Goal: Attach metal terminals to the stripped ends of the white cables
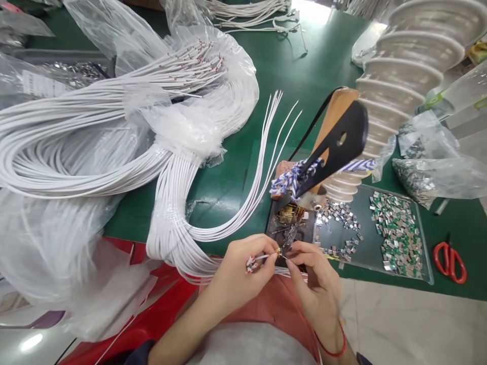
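Observation:
My left hand point(249, 266) is closed around the end of a white cable point(262, 257), with several red-tipped white ends showing between its fingers. Close beside it, my right hand point(315, 279) pinches something small and thin at the cable's tip, too small to make out. Both hands meet at the table's front edge, before a dark tray point(274, 223) of small metal parts. White cables point(228, 230) curve over the table behind my left hand, and a thick bundle point(76, 106) of them lies at the left, partly in clear plastic.
A black-and-wood tool point(337, 142) stands behind the hands beside a ribbed hose point(399, 76). Right of them is a tray point(428, 253) of small metal and green pieces, then red-handled scissors point(449, 262). Plastic bags point(422, 175) of parts lie at the right.

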`<state>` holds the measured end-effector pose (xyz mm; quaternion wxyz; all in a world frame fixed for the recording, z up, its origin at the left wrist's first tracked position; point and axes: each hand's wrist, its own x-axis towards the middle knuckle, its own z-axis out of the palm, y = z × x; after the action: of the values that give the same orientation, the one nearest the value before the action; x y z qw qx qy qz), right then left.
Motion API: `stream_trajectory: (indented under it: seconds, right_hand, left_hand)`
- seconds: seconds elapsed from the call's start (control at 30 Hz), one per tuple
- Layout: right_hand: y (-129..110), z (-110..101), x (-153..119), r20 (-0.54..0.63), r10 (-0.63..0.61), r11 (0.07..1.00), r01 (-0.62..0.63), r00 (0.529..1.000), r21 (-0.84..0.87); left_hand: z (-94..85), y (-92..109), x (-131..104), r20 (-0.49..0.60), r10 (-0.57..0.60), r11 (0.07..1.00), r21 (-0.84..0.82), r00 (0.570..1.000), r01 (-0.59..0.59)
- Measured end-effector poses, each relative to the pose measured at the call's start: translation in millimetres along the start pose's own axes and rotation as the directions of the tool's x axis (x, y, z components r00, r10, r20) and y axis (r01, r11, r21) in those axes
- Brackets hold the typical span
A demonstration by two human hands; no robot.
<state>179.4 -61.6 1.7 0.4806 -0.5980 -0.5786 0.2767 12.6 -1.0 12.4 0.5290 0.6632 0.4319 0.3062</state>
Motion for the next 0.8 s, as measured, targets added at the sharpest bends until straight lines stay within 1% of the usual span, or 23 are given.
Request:
stream_trajectory:
  seconds: [0.2,0.33,0.47,0.63,0.8]
  right_hand:
    - [-1.2,2.8,0.2,-0.026,0.017,1.000,-0.017,1.000,0.007]
    - [-4.6,2.5,2.5,-0.035,-0.005,0.999,0.006,0.999,0.045]
    - [-5.0,0.9,2.1,-0.022,-0.028,0.997,0.029,0.999,0.073]
    - [-1.6,0.2,-0.3,0.000,0.002,0.997,-0.002,1.000,0.083]
    - [-3.3,0.8,1.5,0.029,0.001,0.997,-0.003,1.000,0.082]
  left_hand:
    - [-1.3,5.6,2.7,-0.023,0.016,1.000,-0.014,1.000,-0.016]
    - [-1.9,6.2,0.8,-0.019,0.012,1.000,-0.025,1.000,-0.012]
    - [-2.2,7.0,-1.0,-0.016,0.001,0.999,-0.050,1.000,-0.002]
    - [-3.0,8.3,0.7,-0.032,-0.013,0.997,-0.070,0.999,0.010]
    - [-4.9,3.3,-0.2,-0.016,-0.045,0.998,-0.038,0.999,0.045]
